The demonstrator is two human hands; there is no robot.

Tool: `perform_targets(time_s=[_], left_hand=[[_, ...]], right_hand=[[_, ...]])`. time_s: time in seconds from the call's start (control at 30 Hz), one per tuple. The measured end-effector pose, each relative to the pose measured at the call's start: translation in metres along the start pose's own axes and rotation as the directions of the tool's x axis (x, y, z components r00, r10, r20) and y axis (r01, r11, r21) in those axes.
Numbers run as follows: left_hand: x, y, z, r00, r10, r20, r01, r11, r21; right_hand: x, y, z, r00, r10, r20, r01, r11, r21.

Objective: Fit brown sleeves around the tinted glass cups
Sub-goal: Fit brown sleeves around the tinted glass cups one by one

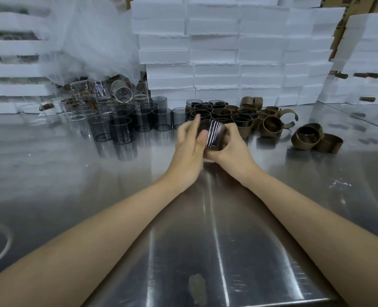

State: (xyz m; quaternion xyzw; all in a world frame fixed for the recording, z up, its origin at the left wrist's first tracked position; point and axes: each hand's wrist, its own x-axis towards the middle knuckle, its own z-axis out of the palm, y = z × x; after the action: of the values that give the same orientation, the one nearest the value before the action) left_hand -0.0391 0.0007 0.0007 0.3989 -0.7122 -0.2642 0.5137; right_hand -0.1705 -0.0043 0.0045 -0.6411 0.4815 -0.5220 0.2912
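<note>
Both my hands hold one tinted glass cup [214, 135] on its side above the steel table [117, 185]. My left hand [189, 144] grips its left end, thumb on the glass. My right hand [229, 145] curls around its right side and underneath. Whether a brown sleeve is on this cup is hard to tell through the blur. Bare tinted cups [121, 129] stand in a group to the left. Cups wearing brown sleeves [219, 113] cluster just behind my hands. Loose brown sleeves [312, 138] lie to the right.
Clear glass cups [79, 114] crowd the far left, under white foam netting [99, 41]. Stacked white foam boxes [228, 52] wall off the back of the table. A curved white rim [4, 251] shows at the near left edge.
</note>
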Motion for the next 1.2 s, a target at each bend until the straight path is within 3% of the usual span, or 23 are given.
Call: perform_targets(time_s=[0.1,0.17,0.23,0.37,0.47,0.53,0.6,0.7,0.97,1.07,1.2], left_hand=[[-0.009,0.007,0.006,0.950,0.250,0.186,-0.306,0.860,0.408],[-0.012,0.008,0.010,0.943,0.223,0.248,-0.323,0.795,0.513],[-0.012,0.007,0.010,0.963,0.169,0.211,-0.255,0.826,0.503],[-0.005,0.002,0.007,0.996,-0.006,0.093,-0.027,0.939,0.342],[0.002,0.003,-0.001,0.978,-0.196,0.068,0.185,0.973,0.138],[0.007,0.001,-0.008,0.950,-0.268,0.163,0.296,0.939,-0.178],[0.009,-0.004,-0.011,0.922,-0.240,0.303,0.353,0.843,-0.407],[0.007,-0.003,-0.010,0.908,-0.173,0.382,0.340,0.836,-0.430],[0.004,-0.002,-0.004,0.926,-0.165,0.341,0.301,0.866,-0.399],[0.004,-0.005,-0.003,0.936,-0.177,0.303,0.312,0.816,-0.487],[0.007,-0.008,-0.004,0.950,-0.254,0.184,0.311,0.703,-0.639]], right_hand=[[0.004,0.002,-0.002,0.999,0.023,-0.044,-0.030,0.986,-0.161],[0.004,0.003,-0.003,0.999,0.000,-0.034,-0.008,0.975,-0.222],[0.003,0.002,-0.004,0.999,-0.030,-0.017,0.024,0.965,-0.263],[-0.002,-0.002,-0.003,0.994,-0.085,0.065,0.101,0.950,-0.296],[-0.004,-0.005,-0.002,0.993,-0.074,0.087,0.093,0.964,-0.248],[-0.005,-0.008,-0.003,0.994,-0.048,0.098,0.064,0.983,-0.172],[-0.006,-0.010,-0.003,0.990,-0.059,0.126,0.066,0.996,-0.052],[-0.008,-0.015,0.000,0.987,-0.069,0.147,0.060,0.996,0.066],[-0.003,-0.016,-0.002,0.992,0.003,0.128,0.011,0.994,-0.112],[-0.001,-0.013,-0.003,0.994,-0.013,0.111,0.039,0.969,-0.243],[0.000,-0.009,-0.010,0.996,-0.059,0.065,0.084,0.853,-0.514]])
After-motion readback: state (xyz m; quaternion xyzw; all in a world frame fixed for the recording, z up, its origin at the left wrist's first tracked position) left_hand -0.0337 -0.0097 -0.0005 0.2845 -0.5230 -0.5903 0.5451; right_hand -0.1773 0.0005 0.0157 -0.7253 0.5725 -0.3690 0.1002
